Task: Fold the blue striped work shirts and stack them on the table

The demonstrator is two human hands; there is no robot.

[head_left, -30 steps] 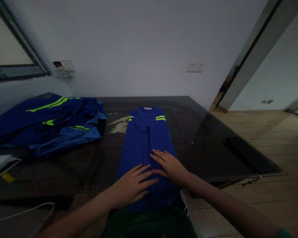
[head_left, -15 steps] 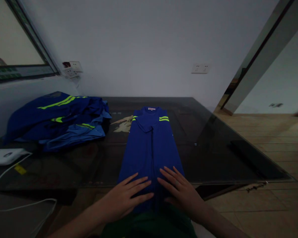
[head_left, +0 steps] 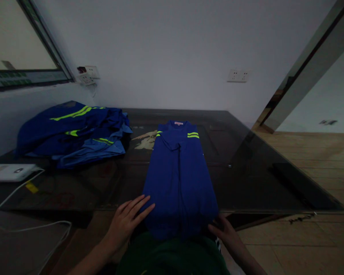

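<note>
A blue garment (head_left: 179,172) with yellow-green stripes near its collar lies folded lengthwise on the dark table (head_left: 246,179), its lower end hanging over the front edge. At its left edge rests my left hand (head_left: 130,214), fingers slightly spread and fingertips touching the cloth. My right hand (head_left: 223,229) is at the garment's lower right corner, thumb visible, the other fingers partly hidden behind the cloth. Whether it grips the fabric cannot be made out.
A heap of blue striped clothes (head_left: 74,133) sits at the table's left rear. Near the left edge is a white device (head_left: 13,173) with a white cable. A dark flat object (head_left: 292,183) lies at the right. Wall sockets (head_left: 237,75) are behind.
Both hands have moved apart, from the garment's lower front out to its left edge and lower right corner. The view has shifted slightly.
</note>
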